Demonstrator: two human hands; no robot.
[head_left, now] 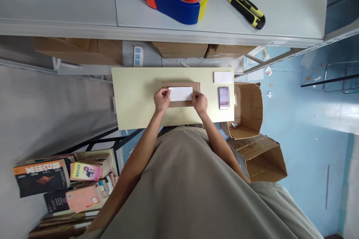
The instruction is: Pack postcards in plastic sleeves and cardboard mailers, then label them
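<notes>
A white rectangular label point(181, 94) lies over a flat brown cardboard box point(182, 84) on the pale yellow tabletop point(137, 101). My left hand point(162, 99) pinches the label's left end, where a small yellow mark shows. Its right end is between the fingers of my right hand point(199, 103), which is also closed. Both hands rest close to the box's sides. Whether the label is stuck down or held just above the cardboard, I cannot tell. To the right sit a white stack of paper point(223, 77) and a small stack with a blurred printed top point(224, 97).
A shelf point(84, 0) above holds a red and blue tape dispenser point(176, 5) and a yellow-black utility knife point(244, 5). Open cardboard boxes point(252, 110) stand right of the table. Piled books point(42, 179) are at lower left. A power strip point(138, 56) lies behind the table.
</notes>
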